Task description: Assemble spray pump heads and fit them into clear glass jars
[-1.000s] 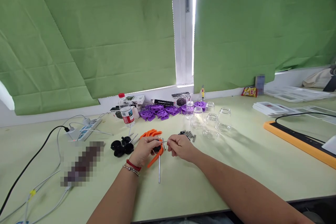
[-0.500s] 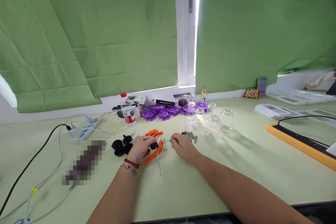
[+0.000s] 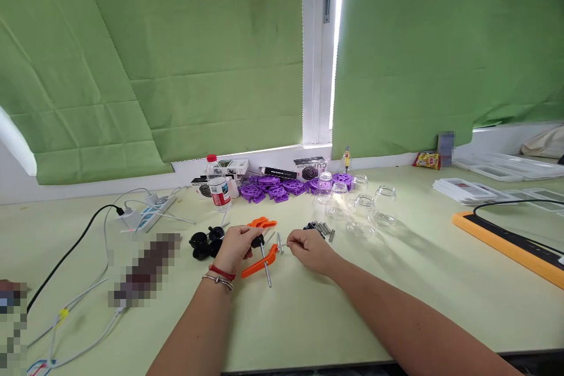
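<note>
My left hand [image 3: 235, 247] grips a small assembly: a black knob on a metal rod [image 3: 265, 267] that passes through an orange plastic handle [image 3: 259, 265]. The rod points down toward me. My right hand [image 3: 308, 249] pinches a thin metal pin [image 3: 282, 244] just to the right of that assembly. More orange handles [image 3: 262, 223] lie just behind my hands. A pile of small metal springs [image 3: 322, 228] is next to my right hand. Black knobs [image 3: 203, 242] with rods lie to the left of my left hand.
Clear glass jars [image 3: 363, 208] stand behind the springs. Purple plastic parts [image 3: 273, 189], small boxes and a water bottle [image 3: 219, 191] line the window sill. A power strip [image 3: 147, 215] with cables is at the left. An orange-edged mat [image 3: 506, 241] and white trays lie at the right.
The orange handle with its rod has tilted and shifted slightly in my left hand. My right hand stays beside it with the pin. The camera has turned a little to the left.
</note>
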Demonstrator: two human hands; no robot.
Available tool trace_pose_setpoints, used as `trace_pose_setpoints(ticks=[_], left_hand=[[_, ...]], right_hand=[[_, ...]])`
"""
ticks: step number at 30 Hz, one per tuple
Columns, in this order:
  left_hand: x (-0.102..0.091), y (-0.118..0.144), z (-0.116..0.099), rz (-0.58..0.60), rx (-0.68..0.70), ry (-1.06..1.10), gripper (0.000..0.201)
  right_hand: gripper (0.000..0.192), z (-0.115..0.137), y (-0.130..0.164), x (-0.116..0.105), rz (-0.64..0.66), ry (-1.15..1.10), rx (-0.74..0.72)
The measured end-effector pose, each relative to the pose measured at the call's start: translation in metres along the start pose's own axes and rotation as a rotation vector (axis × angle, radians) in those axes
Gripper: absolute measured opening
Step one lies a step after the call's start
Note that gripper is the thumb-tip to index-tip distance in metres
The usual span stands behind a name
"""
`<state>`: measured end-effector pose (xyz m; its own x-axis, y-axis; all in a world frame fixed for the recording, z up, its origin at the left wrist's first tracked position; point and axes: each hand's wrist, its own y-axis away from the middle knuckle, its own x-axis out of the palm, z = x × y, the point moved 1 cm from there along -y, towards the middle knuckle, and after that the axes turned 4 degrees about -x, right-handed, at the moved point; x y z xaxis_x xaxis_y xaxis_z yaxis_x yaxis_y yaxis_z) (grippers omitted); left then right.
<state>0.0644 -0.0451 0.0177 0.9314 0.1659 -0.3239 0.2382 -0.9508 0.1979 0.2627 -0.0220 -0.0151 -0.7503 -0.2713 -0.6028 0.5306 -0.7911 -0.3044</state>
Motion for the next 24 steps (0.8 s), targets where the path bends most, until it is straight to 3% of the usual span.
trace_pose_setpoints(ticks=[3, 8, 16, 24], left_hand=[[0.0, 0.001, 0.0, 0.036, 0.031, -0.045, 0.028], [0.007, 0.006, 0.004, 0.225, 0.067, -0.14, 0.03], [-0.002, 0.003, 0.008, 0.219, 0.225, -0.434, 0.034], [0.002, 0.006, 0.006, 0.401, 0.269, -0.357, 0.017]], right_hand=[[0.016, 0.005, 0.003, -0.003, -0.031, 0.06, -0.067], [0.02, 0.013, 0.005, -0.002, -0.043, 0.169, -0.183], [0.023, 0.014, 0.006, 0.004, -0.029, 0.298, -0.279], [0.02, 0.013, 0.006, 0.008, -0.019, 0.349, -0.348]])
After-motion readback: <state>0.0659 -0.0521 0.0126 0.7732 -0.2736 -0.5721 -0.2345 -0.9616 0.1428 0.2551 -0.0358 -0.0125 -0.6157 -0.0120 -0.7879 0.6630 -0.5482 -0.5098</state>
